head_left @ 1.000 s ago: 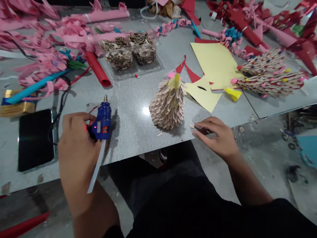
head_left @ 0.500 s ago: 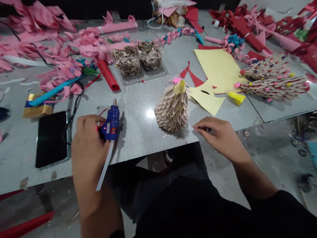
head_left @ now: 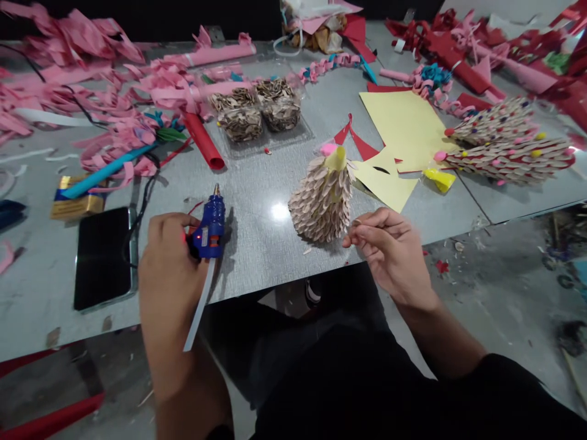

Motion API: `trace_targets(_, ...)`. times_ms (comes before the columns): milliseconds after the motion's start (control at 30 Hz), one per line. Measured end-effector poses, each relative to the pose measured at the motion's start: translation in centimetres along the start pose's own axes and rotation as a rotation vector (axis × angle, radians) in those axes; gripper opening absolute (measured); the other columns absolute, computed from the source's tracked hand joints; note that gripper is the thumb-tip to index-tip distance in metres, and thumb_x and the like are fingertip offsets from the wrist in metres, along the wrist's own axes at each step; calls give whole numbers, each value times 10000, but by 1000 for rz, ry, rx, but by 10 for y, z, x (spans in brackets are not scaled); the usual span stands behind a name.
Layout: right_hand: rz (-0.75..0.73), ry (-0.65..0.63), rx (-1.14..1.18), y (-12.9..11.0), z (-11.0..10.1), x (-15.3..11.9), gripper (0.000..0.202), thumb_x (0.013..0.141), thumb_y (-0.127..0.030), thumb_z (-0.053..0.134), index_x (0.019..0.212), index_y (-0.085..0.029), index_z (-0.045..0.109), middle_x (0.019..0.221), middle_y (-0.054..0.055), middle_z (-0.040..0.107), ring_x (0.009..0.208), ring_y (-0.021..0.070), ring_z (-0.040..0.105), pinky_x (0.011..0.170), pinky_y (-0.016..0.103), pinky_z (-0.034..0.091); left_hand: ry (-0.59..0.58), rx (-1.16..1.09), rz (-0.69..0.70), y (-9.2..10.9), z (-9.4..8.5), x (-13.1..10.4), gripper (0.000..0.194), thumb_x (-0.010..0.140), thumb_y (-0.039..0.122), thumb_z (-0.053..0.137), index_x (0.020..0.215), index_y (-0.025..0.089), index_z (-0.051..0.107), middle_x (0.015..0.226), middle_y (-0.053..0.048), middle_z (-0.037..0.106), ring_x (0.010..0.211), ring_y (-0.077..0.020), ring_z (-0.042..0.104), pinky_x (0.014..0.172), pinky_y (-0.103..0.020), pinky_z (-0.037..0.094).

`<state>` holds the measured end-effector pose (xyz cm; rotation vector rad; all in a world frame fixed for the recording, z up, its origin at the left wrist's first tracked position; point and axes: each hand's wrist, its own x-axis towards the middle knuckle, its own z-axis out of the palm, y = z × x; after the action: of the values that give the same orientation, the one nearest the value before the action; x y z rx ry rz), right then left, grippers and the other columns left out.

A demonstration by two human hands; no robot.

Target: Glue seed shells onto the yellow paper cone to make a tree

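My left hand (head_left: 172,269) is wrapped round a blue hot glue gun (head_left: 211,229), whose nozzle points away from me and whose small red light is lit. From its back end sticks a whitish glue stick (head_left: 200,305). A cone (head_left: 321,198), covered in overlapping beige flakes with a yellow tip, stands upright on the table between my hands. My right hand (head_left: 389,253) is turned partly palm up beside the cone's lower right side, thumb and fingers pinched together. Whatever is in that pinch is too small to make out. One loose flake (head_left: 307,251) lies before the cone.
Clear plastic trays of beige flakes (head_left: 241,122) stand behind. A phone (head_left: 105,260) and a gold box (head_left: 76,205) lie left. Yellow paper (head_left: 406,131), a small yellow packet (head_left: 439,180) and two decorated cones (head_left: 513,160) are right. Pink paper strips (head_left: 151,79) cover the back left.
My right hand has moved slightly left, closer to the cone, and rolled so that more of the palm and fingers shows. The left hand still holds the glue gun; the view has shifted slightly.
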<state>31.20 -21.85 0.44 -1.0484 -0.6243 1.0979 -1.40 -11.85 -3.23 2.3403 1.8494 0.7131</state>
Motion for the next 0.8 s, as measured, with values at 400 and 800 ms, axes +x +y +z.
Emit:
trace_targets(400, 380, 109, 178, -7, 31, 5, 427, 611, -347, 1125, 681, -191, 733, 518, -103, 574, 426, 35, 472, 378, 154, 432, -21, -8, -11, 0, 0, 0, 328, 1019, 329, 612, 1321, 202, 629, 1370, -188, 653, 1204, -440, 731, 1019, -620, 644)
trace_targets(800, 398, 121, 210, -8, 40, 4, 477, 647, -333, 1106, 694, -210, 647, 502, -126, 533, 415, 21, 419, 362, 139, 365, 13, 76, 110, -2, 3, 3, 471, 911, 196, 666, 1374, 118, 629, 1387, -257, 682, 1308, -552, 705, 1058, -820, 620)
